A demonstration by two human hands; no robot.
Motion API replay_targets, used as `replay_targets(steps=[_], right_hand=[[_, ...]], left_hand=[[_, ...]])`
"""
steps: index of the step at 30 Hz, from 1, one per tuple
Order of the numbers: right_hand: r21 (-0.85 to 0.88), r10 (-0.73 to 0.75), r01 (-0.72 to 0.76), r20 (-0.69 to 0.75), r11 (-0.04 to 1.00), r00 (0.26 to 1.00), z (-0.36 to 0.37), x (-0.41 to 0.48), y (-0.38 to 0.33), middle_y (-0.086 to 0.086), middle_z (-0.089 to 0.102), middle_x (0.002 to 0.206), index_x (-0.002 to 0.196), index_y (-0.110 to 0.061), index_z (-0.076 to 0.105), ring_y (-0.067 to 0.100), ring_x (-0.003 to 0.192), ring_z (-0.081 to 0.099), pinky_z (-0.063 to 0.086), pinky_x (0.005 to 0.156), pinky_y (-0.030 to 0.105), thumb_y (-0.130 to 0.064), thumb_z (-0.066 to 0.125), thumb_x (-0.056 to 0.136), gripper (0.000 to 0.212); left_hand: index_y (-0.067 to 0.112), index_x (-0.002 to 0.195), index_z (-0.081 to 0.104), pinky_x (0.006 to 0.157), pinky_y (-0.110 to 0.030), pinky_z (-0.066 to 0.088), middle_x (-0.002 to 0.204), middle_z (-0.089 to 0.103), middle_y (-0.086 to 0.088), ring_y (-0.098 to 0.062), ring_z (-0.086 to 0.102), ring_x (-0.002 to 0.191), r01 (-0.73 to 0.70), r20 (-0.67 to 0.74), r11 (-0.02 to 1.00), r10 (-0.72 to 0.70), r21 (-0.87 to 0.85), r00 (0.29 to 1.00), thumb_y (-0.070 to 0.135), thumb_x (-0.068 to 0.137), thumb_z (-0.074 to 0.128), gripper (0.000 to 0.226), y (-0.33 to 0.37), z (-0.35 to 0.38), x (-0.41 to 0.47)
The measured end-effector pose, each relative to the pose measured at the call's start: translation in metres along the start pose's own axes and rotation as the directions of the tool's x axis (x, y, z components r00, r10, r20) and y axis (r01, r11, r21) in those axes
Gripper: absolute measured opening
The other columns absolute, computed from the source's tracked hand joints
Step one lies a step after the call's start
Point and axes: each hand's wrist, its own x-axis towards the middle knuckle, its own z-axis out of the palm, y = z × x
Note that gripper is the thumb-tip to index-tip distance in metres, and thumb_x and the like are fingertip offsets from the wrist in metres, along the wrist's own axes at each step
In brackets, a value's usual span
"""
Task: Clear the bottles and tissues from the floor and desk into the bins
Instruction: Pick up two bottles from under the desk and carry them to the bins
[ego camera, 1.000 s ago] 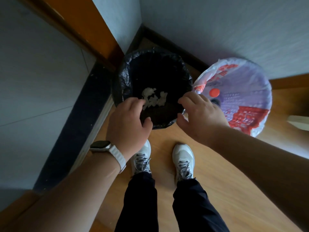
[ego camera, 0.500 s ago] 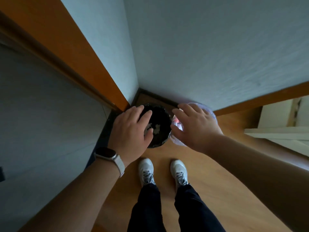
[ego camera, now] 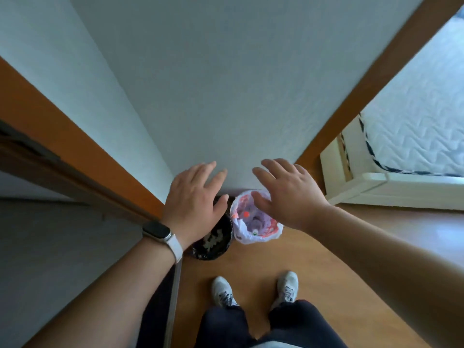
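Left hand (ego camera: 194,197), centre of frame: fingers spread flat, palm down, holding nothing; a watch (ego camera: 158,231) sits on its wrist. Right hand (ego camera: 288,194), just right of centre: likewise spread wide and empty. Both hang in the air above the bins, touching neither.

Below the left hand, the black bin (ego camera: 213,243) stands in the corner, partly hidden by that hand; crumpled tissues (ego camera: 213,241) lie inside it. Just beside it to the right, touching or nearly so, the white-bagged bin (ego camera: 253,222) holds bottles, of which a red cap (ego camera: 246,213) is the clearest part.

Judgement: a drop-off appears complete, with both hands unloaded. No bottle or tissue shows on the visible floor (ego camera: 326,259); the desk is out of view, so remaining work cannot be assessed. The next move likely calls for turning away from the corner to look for what is left.

Edges and room: walls (ego camera: 226,84) close the upper frame, a wooden door frame (ego camera: 75,136) runs along the left, and a bed (ego camera: 414,116) occupies the upper right. Shoes (ego camera: 223,290) stand near the bins. Open floor lies toward lower right.
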Motion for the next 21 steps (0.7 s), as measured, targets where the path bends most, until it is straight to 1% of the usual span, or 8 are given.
replay_targets(steps=[5, 11, 13, 17, 21], right_hand=[[-0.008, 0.129, -0.130, -0.071, 0.991, 0.989, -0.045, -0.051, 0.040, 0.002, 0.046, 0.142, 0.140, -0.025, 0.039, 0.026, 0.131, 0.042, 0.039, 0.103, 0.043, -0.056, 0.038, 0.094, 0.056], [0.000, 0.231, -0.235, -0.168, 0.972, 0.958, -0.083, -0.117, 0.093, 0.001, 0.054, 0.128, 0.132, -0.022, 0.048, 0.027, 0.122, 0.048, 0.042, 0.096, 0.042, -0.053, 0.043, 0.092, 0.051], [0.010, 0.262, -0.265, -0.202, 0.964, 0.944, -0.094, -0.141, 0.113, 0.001, 0.052, 0.132, 0.134, -0.024, 0.047, 0.027, 0.125, 0.046, 0.040, 0.099, 0.043, -0.054, 0.042, 0.092, 0.051], [0.001, 0.317, -0.324, -0.201, 0.946, 0.927, -0.113, -0.197, 0.157, 0.000, 0.046, 0.140, 0.138, -0.029, 0.041, 0.024, 0.131, 0.040, 0.035, 0.104, 0.042, -0.057, 0.035, 0.093, 0.053], [0.023, 0.372, -0.379, -0.257, 0.925, 0.892, -0.131, -0.265, 0.208, 0.001, 0.047, 0.139, 0.137, -0.027, 0.043, 0.025, 0.130, 0.041, 0.035, 0.104, 0.043, -0.055, 0.037, 0.094, 0.053]], left_hand=[[0.015, 0.131, 0.058, 0.097, -0.047, 0.044, 0.135, 0.056, -0.013, -0.034, 0.051, 0.123, -0.147, -0.041, 0.989, 0.148, 0.032, 0.988, 0.037, 0.088, 0.053, 0.048, 0.052, -0.032, 0.030], [0.016, 0.128, 0.061, 0.093, -0.046, 0.047, 0.131, 0.060, -0.012, -0.032, 0.056, 0.120, -0.277, -0.082, 0.957, 0.284, 0.087, 0.955, 0.040, 0.088, 0.049, 0.048, 0.137, -0.058, 0.057], [0.018, 0.127, 0.062, 0.092, -0.046, 0.048, 0.130, 0.061, -0.011, -0.032, 0.057, 0.119, -0.302, -0.092, 0.949, 0.310, 0.093, 0.946, 0.040, 0.087, 0.051, 0.047, 0.170, -0.063, 0.063], [0.020, 0.125, 0.063, 0.087, -0.045, 0.050, 0.129, 0.062, -0.010, -0.031, 0.058, 0.117, -0.363, -0.096, 0.926, 0.372, 0.101, 0.923, 0.042, 0.088, 0.049, 0.046, 0.243, -0.068, 0.074], [0.021, 0.128, 0.060, 0.092, -0.046, 0.047, 0.131, 0.060, -0.008, -0.029, 0.054, 0.121, -0.443, -0.116, 0.892, 0.451, 0.084, 0.885, 0.045, 0.091, 0.043, 0.047, 0.321, -0.069, 0.086]])
